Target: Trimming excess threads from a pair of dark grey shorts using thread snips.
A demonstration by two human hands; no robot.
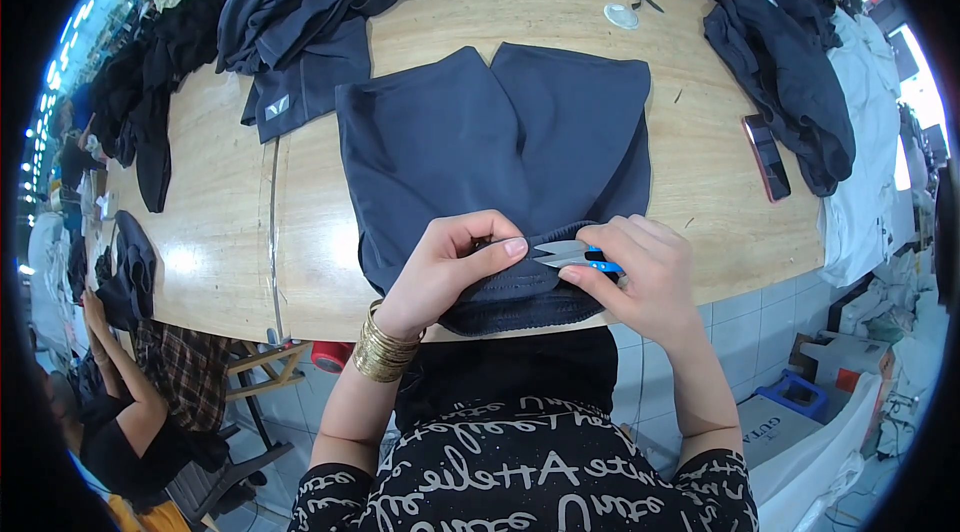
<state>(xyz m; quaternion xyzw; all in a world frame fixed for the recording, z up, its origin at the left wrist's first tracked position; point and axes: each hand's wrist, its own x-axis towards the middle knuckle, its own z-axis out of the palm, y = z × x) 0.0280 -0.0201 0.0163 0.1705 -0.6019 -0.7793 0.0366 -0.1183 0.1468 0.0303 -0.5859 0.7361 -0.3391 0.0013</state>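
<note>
A pair of dark navy shorts (440, 142) lies spread on the wooden table, its legs pointing away from me and its elastic waistband (530, 312) at the near edge. My left hand (460, 257) pinches the waistband fabric between thumb and fingers, gold bangles on its wrist. In my right hand (645, 267) is a pair of thread snips (570, 254) with blue handles. Their pointed silver blades are parted and aim left, right by the waistband and close to my left thumb. Whether a thread lies between the blades is too small to tell.
Piles of dark garments (290, 2) cover the far left, and more dark clothing (790, 82) lies at the right near a phone (766, 158). White cloth (865, 132) hangs over the right edge. A co-worker (130, 422) sits at the left. Cardboard boxes (790, 427) stand below right.
</note>
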